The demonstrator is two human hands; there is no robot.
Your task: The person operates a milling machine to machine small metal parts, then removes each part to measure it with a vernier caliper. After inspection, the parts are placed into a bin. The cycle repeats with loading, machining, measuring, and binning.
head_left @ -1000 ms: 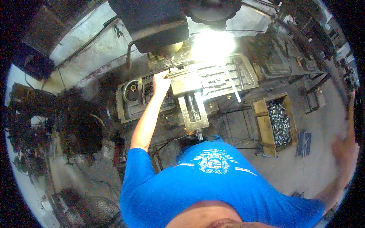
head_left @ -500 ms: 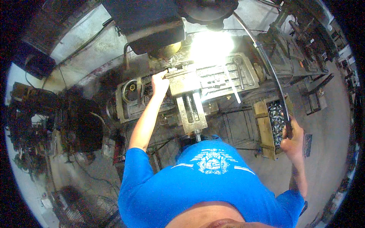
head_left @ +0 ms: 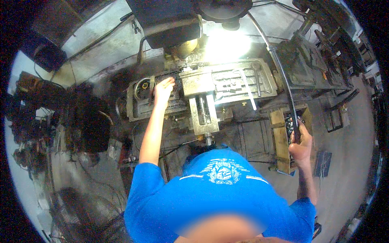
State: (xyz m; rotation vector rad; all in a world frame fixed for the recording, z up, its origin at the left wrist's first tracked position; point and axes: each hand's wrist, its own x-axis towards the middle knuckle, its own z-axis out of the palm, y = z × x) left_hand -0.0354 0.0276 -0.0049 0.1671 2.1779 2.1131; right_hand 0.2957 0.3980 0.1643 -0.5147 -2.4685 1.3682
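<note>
My left hand (head_left: pixel 163 90) hovers over the left part of the machine table (head_left: pixel 178 106), beside the vise (head_left: pixel 198 84). Its fingers are stretched toward the vise and I see nothing held in them. My right hand (head_left: pixel 302 146) is wrapped round the lower grip of a long metal lever (head_left: pixel 287 87), which slants up to the dark machine head (head_left: pixel 223 10). Above the vise sits a yellowish rounded spindle part (head_left: pixel 187 47). Whether a workpiece lies in the vise jaws is too small to tell.
An open-end wrench (head_left: pixel 258 77) and a white L-shaped bar (head_left: pixel 247 89) lie on the table's right side. Below the lever stands a wooden box (head_left: pixel 278 139) of small metal parts. A round coil-like item (head_left: pixel 144 87) sits at the table's left. A bright lamp (head_left: pixel 227 46) glares behind.
My left hand has drawn back from the vise, leftward over the table. My right hand and the lever's lower end have shifted a little to the left.
</note>
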